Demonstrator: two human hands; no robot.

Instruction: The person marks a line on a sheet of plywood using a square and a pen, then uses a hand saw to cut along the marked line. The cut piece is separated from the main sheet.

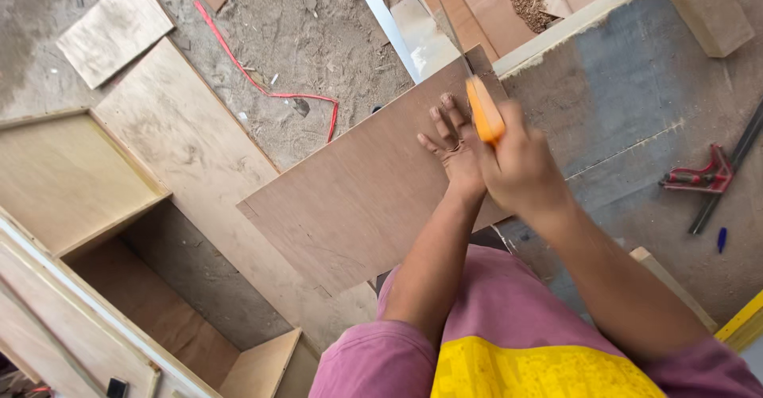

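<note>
A brown plywood sheet point(358, 191) lies partly over the edge of a grey workbench point(636, 96). My left hand point(451, 140) presses flat on the sheet, fingers spread, beside the bench edge. My right hand point(520, 164) is closed around the orange handle of a handsaw point(483, 110). The thin saw blade point(449, 25) runs away from me past the sheet's far edge, right next to my left fingers.
A red combination square point(703, 177) and a blue pen point(721, 239) lie on the bench at right. A wood block point(703, 9) sits at the bench's far end. On the sandy floor are plywood boards point(115, 28), a red cord point(270, 92) and an open wooden cabinet point(87, 207).
</note>
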